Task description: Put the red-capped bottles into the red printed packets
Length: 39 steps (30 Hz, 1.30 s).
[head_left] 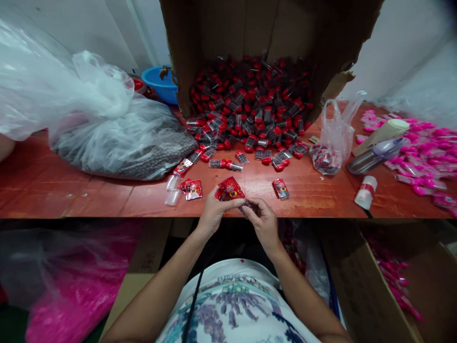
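Note:
At the table's front edge, my left hand is closed on a red printed packet. My right hand is pinched at the packet's lower right corner, around a small dark object mostly hidden by the fingers. To the right lies another red packet, apart from my hands. On the left, a red-and-white packet rests beside clear empty tubes. Just beyond my hands, a small red-capped tube with dark contents lies on the table.
An open cardboard box spills many red-capped tubes onto the table. A plastic bag of dark beads sits left, a blue basin behind it. Rightward are a small clear bag, a bottle, a roll and pink items.

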Each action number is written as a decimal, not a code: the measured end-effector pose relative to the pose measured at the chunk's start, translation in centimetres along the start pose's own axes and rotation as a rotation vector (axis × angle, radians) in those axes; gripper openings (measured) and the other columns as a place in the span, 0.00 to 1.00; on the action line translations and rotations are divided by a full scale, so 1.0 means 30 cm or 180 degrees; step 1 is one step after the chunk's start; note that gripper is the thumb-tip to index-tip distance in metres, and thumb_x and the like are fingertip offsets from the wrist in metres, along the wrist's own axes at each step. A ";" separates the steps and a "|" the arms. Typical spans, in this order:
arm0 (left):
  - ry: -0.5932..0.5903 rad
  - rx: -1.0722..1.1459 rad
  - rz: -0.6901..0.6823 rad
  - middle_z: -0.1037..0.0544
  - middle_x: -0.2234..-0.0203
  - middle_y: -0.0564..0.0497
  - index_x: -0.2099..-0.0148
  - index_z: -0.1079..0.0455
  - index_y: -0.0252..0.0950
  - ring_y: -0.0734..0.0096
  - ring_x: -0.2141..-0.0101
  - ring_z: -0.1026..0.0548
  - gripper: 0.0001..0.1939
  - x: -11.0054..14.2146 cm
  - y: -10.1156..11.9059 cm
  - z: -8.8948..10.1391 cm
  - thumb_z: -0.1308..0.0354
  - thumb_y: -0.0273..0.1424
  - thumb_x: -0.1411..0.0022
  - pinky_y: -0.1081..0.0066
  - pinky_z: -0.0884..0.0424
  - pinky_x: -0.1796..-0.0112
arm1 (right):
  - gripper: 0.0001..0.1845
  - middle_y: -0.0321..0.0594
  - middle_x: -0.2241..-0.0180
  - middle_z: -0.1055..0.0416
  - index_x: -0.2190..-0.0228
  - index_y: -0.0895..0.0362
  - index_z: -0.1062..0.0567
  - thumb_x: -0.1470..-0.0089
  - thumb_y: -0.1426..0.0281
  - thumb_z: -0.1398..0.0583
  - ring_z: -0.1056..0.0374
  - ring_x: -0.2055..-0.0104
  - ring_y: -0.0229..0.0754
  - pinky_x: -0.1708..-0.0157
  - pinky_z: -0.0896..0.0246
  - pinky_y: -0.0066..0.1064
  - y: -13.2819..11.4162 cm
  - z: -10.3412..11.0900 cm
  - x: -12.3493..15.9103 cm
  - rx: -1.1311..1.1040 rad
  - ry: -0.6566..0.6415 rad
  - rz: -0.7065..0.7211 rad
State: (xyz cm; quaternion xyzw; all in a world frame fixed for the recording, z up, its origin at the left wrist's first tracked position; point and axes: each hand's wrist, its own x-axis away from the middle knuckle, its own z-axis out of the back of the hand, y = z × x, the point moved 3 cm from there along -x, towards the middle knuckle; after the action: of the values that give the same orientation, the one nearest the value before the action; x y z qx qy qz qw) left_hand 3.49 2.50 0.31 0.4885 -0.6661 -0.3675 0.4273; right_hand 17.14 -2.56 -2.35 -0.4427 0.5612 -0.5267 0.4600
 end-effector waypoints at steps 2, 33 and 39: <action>0.0029 -0.0072 0.0038 0.24 0.75 0.54 0.66 0.30 0.33 0.74 0.74 0.28 0.19 -0.002 -0.005 0.001 0.28 0.25 0.63 0.72 0.31 0.68 | 0.13 0.39 0.63 0.26 0.61 0.54 0.26 0.48 0.64 0.37 0.30 0.63 0.40 0.63 0.32 0.32 0.000 0.000 -0.001 0.0174 0.0046 0.0119; -0.0081 0.0370 0.0249 0.21 0.68 0.48 0.63 0.25 0.33 0.69 0.68 0.24 0.16 0.005 -0.051 0.002 0.30 0.30 0.56 0.70 0.29 0.63 | 0.22 0.39 0.59 0.26 0.53 0.52 0.27 0.52 0.63 0.36 0.29 0.59 0.42 0.60 0.28 0.37 0.040 -0.001 -0.029 -0.0792 -0.0316 -0.0464; -0.0093 0.0394 0.0462 0.21 0.72 0.50 0.65 0.26 0.32 0.72 0.72 0.24 0.15 0.004 -0.079 -0.011 0.29 0.29 0.58 0.72 0.28 0.65 | 0.17 0.36 0.67 0.25 0.61 0.55 0.26 0.55 0.64 0.34 0.29 0.66 0.41 0.63 0.29 0.35 0.063 0.010 -0.049 -0.0733 -0.0182 -0.0556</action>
State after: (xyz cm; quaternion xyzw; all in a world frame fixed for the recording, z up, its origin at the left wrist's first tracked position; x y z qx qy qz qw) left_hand 4.57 1.78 -1.71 0.4591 -0.7273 -0.3007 0.4121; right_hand 17.68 -1.08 -4.18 -0.5546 0.5639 -0.4840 0.3743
